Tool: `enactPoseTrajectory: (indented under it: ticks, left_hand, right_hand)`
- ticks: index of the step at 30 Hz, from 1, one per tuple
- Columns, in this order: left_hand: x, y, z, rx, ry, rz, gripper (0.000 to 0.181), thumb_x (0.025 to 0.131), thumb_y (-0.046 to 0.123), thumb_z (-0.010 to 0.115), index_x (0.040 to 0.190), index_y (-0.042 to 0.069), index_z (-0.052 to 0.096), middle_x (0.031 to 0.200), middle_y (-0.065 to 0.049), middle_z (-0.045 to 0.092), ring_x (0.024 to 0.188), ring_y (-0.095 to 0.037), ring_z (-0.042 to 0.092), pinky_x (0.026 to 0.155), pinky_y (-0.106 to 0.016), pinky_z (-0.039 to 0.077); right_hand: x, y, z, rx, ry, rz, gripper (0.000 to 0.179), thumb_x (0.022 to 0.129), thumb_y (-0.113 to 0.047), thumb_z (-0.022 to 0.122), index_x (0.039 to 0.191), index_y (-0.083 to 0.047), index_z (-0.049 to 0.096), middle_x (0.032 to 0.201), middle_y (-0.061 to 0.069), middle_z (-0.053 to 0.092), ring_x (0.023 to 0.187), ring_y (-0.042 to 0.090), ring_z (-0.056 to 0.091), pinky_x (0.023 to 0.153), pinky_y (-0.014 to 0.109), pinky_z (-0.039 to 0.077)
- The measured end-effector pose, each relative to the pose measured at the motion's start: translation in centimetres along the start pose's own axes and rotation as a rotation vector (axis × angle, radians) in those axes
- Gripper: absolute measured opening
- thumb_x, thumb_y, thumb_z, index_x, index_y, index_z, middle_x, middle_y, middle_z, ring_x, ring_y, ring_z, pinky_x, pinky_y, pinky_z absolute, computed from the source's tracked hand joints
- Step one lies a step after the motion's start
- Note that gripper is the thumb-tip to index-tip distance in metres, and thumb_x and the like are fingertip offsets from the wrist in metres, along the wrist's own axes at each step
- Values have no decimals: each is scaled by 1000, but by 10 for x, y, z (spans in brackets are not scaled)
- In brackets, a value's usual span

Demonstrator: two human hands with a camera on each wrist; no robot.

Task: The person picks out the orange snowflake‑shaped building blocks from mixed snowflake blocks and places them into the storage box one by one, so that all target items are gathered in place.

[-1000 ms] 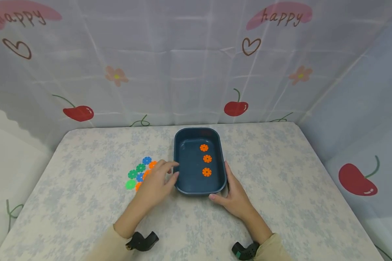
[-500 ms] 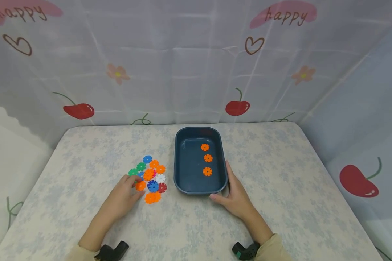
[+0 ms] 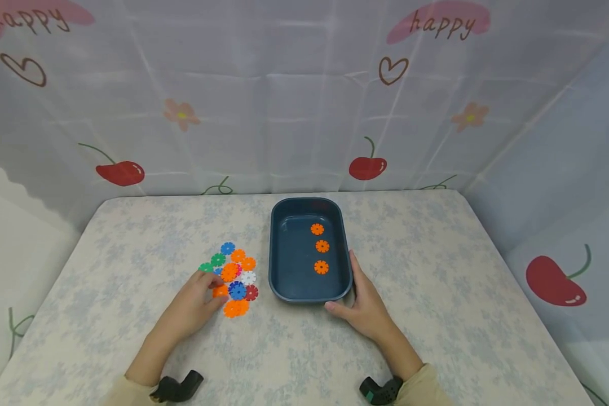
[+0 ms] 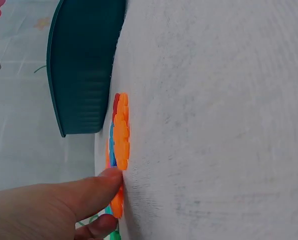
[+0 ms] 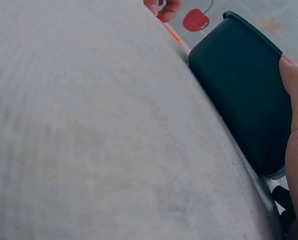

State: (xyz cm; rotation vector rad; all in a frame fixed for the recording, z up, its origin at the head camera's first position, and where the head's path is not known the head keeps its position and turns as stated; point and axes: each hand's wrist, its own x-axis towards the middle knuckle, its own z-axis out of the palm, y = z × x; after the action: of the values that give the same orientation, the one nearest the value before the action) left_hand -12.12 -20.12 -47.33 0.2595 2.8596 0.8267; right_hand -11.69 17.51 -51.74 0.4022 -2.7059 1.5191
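Observation:
My left hand [image 3: 190,304] is at the left edge of a pile of notched plastic discs, thumb and fingertips pinching an orange disc [image 3: 220,291]. In the left wrist view, that orange disc [image 4: 117,204] shows between the thumb and a finger. Blue, green, white, red and more orange discs [image 3: 236,308] lie around it, some overlapping. A dark blue rectangular tray [image 3: 289,285] stands right of the pile. Three orange discs [image 3: 322,246] lie inside it, in a rough column near its right side. My right hand [image 3: 366,307] grips the tray's near right corner, thumb at the front.
A table [image 3: 436,270] with a pale patterned cover bears everything. Behind it hangs a white curtain [image 3: 304,113] printed with cherries, hearts and flowers. A black device [image 3: 177,387] is worn on the left wrist, another black device [image 3: 380,390] on the right.
My left hand has moved from the tray's left rim leftward to the disc pile, and the orange disc at its fingertips has shifted slightly. My right hand has stayed on the tray.

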Motion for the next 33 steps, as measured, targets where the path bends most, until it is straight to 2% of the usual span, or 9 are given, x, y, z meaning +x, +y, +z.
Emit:
enactPoseTrajectory:
  ticks: [5,9,15,20,28,33]
  left_hand:
    - [-1,1,3,3,22,34,33,91,18,73,117,5,60,112,-7,58,102,-23,58,93,-45,53]
    - [0,2,3,5,28,29,33,90,18,74,118,7,60,111,-6,60,100,-22,57,92,-45,53]
    - [1,1,4,35,37,35,34,88,20,77,118,12,66,107,-4,64,88,-18,55,81,-38,53]
    - [2,-3,6,53,41,52,34,88,25,77,119,14,68,105,-2,66,89,-17,57,78,-36,52]
    - [2,-11,8,-10,39,47,34,89,25,75,121,16,69,80,5,57,68,-12,47,60,-24,42]
    - [1,-14,8,-73,31,21,36,90,29,74,123,18,68,79,6,57,64,-12,47,58,-23,41]
  right_hand:
    - [1,-2,-1,10,2,3,119,79,-34,83,159,-33,-5,167,-7,8,153,18,18,118,52,27]
    - [1,-4,-2,14,4,7,119,79,-34,83,159,-34,-4,167,-6,8,153,19,18,118,52,27]
    - [2,-4,-1,3,8,3,119,79,-34,83,159,-33,-5,168,-3,9,153,21,19,117,52,29]
    - [2,-4,-1,6,13,0,119,78,-33,84,159,-33,-4,168,0,9,153,21,19,117,52,28]
    - [2,-3,0,20,5,-2,119,79,-32,83,159,-33,-4,167,-7,7,154,22,18,118,53,27]
    - [0,-4,0,28,6,2,118,79,-31,83,159,-33,-3,167,-6,9,153,21,18,119,52,26]
